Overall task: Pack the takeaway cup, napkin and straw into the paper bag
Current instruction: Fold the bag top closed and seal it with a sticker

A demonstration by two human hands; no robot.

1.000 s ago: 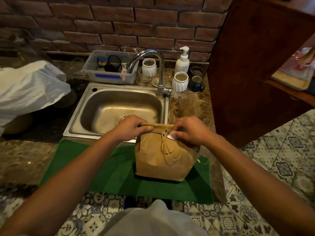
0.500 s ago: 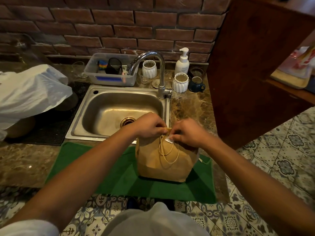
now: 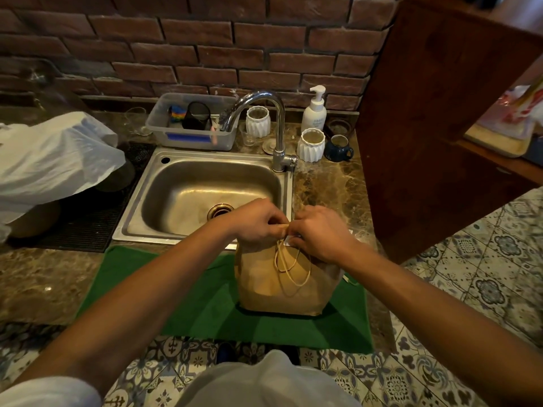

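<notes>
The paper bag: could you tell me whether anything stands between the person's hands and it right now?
Nothing does. The left hand and right hand both pinch the folded top of the paper bag, which stands upright on the green mat.

A red brick wall point(image 3: 205, 54) stands behind the bench point(image 3: 38, 283), which is brown stone with swirls. A shiny metal sink point(image 3: 205, 189) sits in the bench, with a bent tap point(image 3: 276, 124) at its back. A dark wood cupboard point(image 3: 435, 113) stands at the right. The floor point(image 3: 476, 283) has blue and white patterned tiles. The light is dim and warm.
</notes>
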